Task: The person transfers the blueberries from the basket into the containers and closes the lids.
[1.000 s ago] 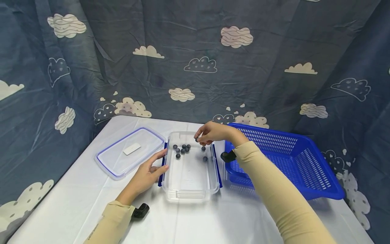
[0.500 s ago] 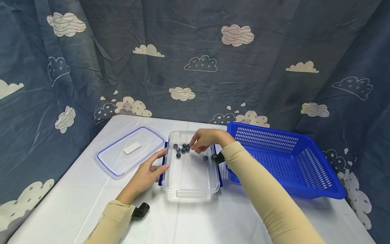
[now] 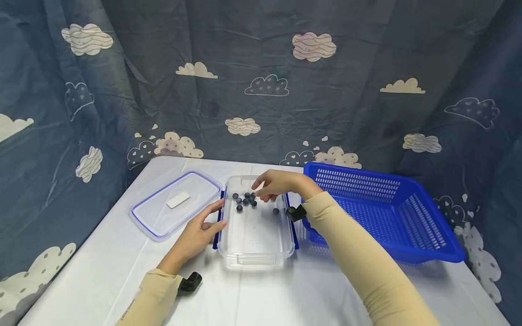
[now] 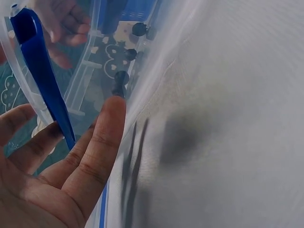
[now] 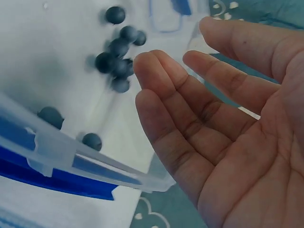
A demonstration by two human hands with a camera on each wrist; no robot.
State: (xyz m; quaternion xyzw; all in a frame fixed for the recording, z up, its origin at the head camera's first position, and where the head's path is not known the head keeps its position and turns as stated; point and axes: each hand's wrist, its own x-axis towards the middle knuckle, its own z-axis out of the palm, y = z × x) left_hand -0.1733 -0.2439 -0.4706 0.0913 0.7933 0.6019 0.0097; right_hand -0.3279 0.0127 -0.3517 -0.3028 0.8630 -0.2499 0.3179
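A clear plastic box [image 3: 254, 240] with blue side latches stands lidless on the table. Several blueberries [image 3: 245, 201] lie clustered in its far half, and a separate blueberry [image 3: 276, 211] sits near the right wall. My right hand [image 3: 277, 183] hovers over the box beside the cluster. In the right wrist view its thumb and fingers are apart with nothing between them, close to the clustered berries [image 5: 118, 66]. My left hand [image 3: 200, 233] rests against the box's left side, fingers extended at the blue latch [image 4: 45, 71].
Left of the box lies its clear lid [image 3: 157, 222] with a blue seal, a small white rectangular piece [image 3: 178, 199] on it. A blue perforated basket [image 3: 379, 217] stands close on the right. A cloud-patterned dark curtain [image 3: 224, 104] hangs behind the white-covered table [image 3: 261, 299].
My right hand has moved down and left from the box's far right with a blueberry, then released it at the cluster; its fingers have parted. The left hand stays put.
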